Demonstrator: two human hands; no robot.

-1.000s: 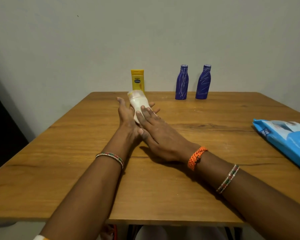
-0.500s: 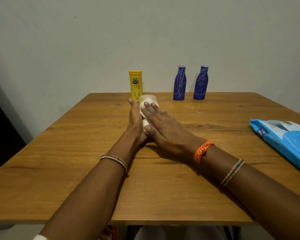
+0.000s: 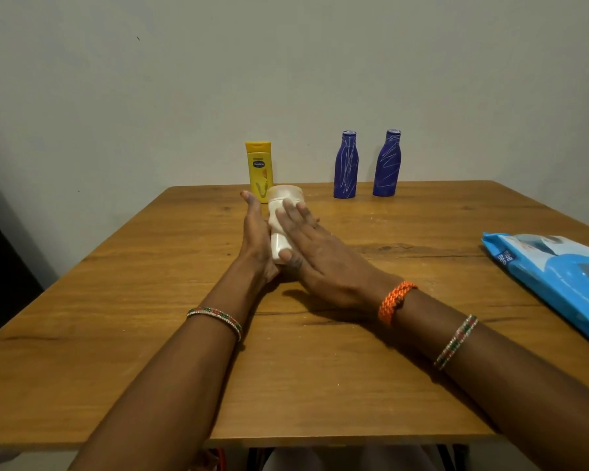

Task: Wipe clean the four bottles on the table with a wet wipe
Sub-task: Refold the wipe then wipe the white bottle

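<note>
White bottle [image 3: 284, 222] held mid-tabletop [image 3: 116, 300], wipe seemingly wrapped round it. Left hand [image 3: 257, 232] braces it, fingers straight; right hand [image 3: 315, 256] lies flat over it. Yellow lotion bottle [image 3: 259, 170] and two blue bottles [image 3: 346, 164] [image 3: 387, 163] upright at far edge, likely unwiped. Wipes pack [image 3: 555, 277] at right.

The table [image 3: 320, 368] is made of brown wood, smooth, with dark grain lines. The yellow bottle [image 3: 259, 168] looks like shiny plastic. The two blue bottles [image 3: 346, 166] [image 3: 386, 164] look matt, with thin white scratchy lines. The white bottle [image 3: 281, 215] is pale and smooth. The blue wipes pack [image 3: 558, 280] is glossy plastic film. The wall [image 3: 286, 62] is painted matt.
</note>
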